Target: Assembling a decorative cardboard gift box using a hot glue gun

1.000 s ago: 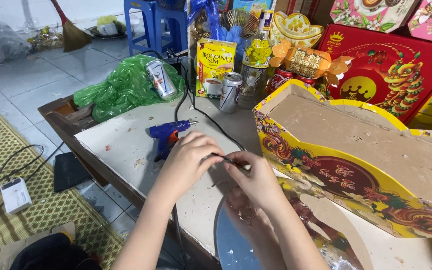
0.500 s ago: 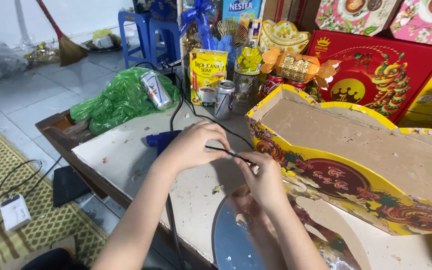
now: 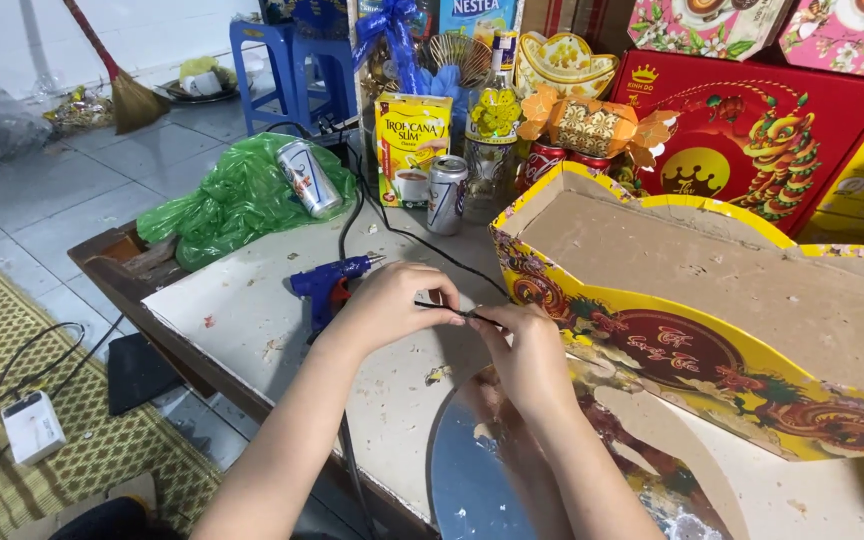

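My left hand (image 3: 392,303) and my right hand (image 3: 524,352) meet over the worktable (image 3: 242,300), fingertips pinching a thin dark strip (image 3: 452,309) stretched between them. A blue glue gun (image 3: 327,283) lies just behind my left hand, its black cord (image 3: 392,225) running back over the table. To the right stands a large yellow boat-shaped cardboard box (image 3: 712,300) with red and gold patterns, open on top and empty. A round blue printed piece (image 3: 472,470) lies below my right wrist.
A green plastic bag (image 3: 237,195) with a can (image 3: 309,178) on it sits at the back left. Another can (image 3: 446,194), a yellow drink-mix box (image 3: 412,148), a bottle and red gift boxes (image 3: 752,130) crowd the back. Floor left: woven mat, white charger (image 3: 34,427), broom.
The view has shifted slightly. My hands stayed together on the thin strip and drifted a little to the right, uncovering the glue gun.
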